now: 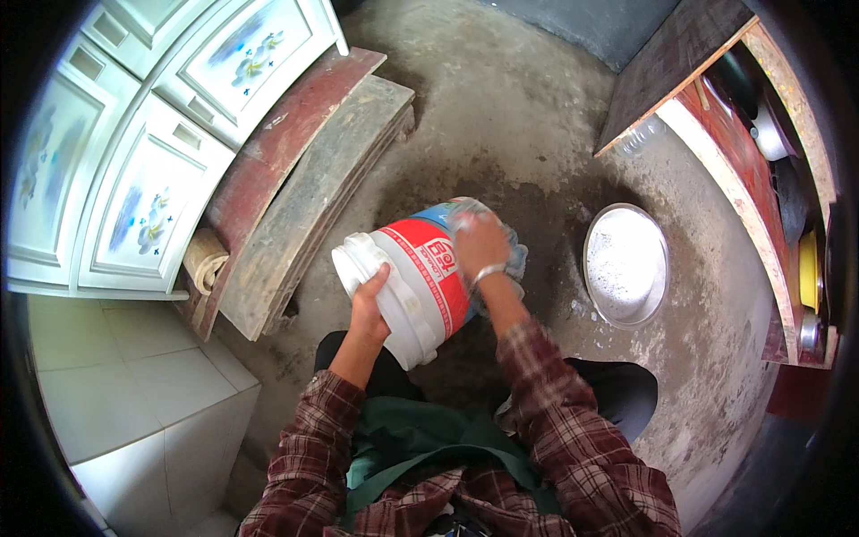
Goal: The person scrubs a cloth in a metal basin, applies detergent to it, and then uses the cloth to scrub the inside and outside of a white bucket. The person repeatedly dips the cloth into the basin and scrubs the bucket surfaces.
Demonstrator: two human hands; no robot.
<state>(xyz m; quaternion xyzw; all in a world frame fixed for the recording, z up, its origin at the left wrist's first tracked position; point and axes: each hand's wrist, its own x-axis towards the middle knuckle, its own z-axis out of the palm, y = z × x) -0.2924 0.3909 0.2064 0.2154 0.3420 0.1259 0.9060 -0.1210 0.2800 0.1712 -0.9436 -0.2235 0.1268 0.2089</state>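
Observation:
A white plastic bucket (419,275) with a red and blue printed band lies tilted on its side above the floor, before my knees. Its white rim points to the lower left, where my left hand (370,309) grips it with the thumb on the outside. Against the bucket's printed side, towards its base, my right hand (480,245) presses a wet greyish cloth (513,262); the hand is slightly blurred and has a silver bangle at the wrist. To the right, a round metal basin (627,265) of whitish, foamy liquid stands on the floor. The inside of the bucket is hidden.
White cabinets (161,194) with flower pictures stand at the left, beside wooden boards (322,201) and a rolled mat. A tiled ledge (147,382) is at the lower left. At the right a wooden shelf (725,168) holds pans and a yellow basin (809,268). The concrete floor has dark wet patches.

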